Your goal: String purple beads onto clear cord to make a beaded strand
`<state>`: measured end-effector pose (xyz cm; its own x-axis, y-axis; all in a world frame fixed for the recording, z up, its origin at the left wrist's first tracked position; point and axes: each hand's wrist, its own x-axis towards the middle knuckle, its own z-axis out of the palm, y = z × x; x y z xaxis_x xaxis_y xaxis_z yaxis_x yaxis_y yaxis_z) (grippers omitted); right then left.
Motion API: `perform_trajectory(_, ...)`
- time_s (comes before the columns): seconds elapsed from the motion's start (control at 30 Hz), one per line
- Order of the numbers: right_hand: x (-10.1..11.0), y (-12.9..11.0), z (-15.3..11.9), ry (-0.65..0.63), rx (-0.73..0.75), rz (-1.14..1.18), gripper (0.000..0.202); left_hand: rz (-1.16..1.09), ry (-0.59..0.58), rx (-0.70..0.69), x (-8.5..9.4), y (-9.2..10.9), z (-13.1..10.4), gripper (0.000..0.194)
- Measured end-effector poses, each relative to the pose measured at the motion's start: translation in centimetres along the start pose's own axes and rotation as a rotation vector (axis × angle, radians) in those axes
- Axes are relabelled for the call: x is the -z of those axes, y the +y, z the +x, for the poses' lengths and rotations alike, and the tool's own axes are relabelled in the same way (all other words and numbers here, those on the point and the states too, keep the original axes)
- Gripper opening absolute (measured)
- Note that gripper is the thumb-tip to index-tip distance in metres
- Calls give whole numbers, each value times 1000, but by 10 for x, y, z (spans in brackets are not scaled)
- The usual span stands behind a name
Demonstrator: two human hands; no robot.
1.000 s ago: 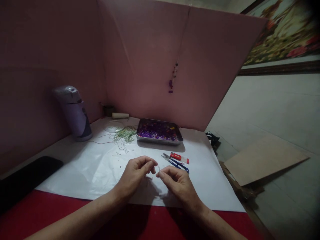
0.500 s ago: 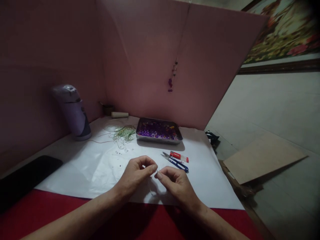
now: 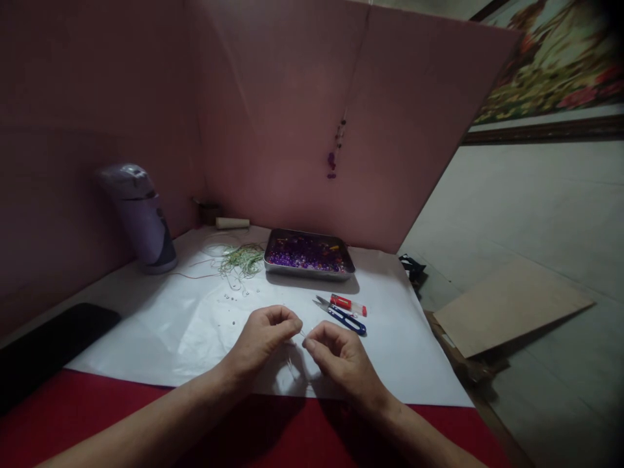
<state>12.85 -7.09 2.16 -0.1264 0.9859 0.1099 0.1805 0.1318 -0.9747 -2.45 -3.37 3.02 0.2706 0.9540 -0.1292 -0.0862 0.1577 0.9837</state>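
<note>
Thread [image 3: 303,333]: we are holding this fine, pale strand above the worktop [image 3: 390,370], near the middle of its front edge.
Left hand [image 3: 268,335]: we are pinching one side of the short span between closed thumb and forefinger.
Right hand [image 3: 338,354]: we are gripping the other side the same way, fingertips near the left's but apart.
Span: we are not managing to tell whether a knot or bead is sitting there.
Tension: we are probably doing best by pulling lightly and evenly, not jerking.
Hanging strand [image 3: 291,368]: it is dangling below the left hand; we should be guarding against snags.
Snips [image 3: 348,321] and lighter [image 3: 341,301]: they are lying toward the worktop's right edge, so we should be minding the blades.
</note>
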Motion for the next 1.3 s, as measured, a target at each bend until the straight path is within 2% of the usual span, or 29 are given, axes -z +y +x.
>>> perform_trajectory(0.27, 1, -4, 2, 92, -24, 65, 21, -79, -60, -38, 3, -2, 1, 21)
perform_trajectory(0.43, 2, -5, 3, 89, -57, 106, 23, -106, -145, 15, 4, -9, 3, 28)
perform_trajectory(0.67, 0, -4, 2, 71, -18, 93, 25, -46, -99, 17, 1, -3, 0, 24)
perform_trajectory(0.87, 1, -2, 2, 65, -29, 87, 23, -116, -117, -5, 2, -3, 0, 21)
perform_trajectory(1.07, 1, -5, 2, 53, -42, 111, 23, -135, -151, 24, 4, -7, 2, 26)
perform_trajectory(1.3, 0, -4, 3, 44, -38, 90, 23, -123, -99, 33, 2, -3, 0, 27)
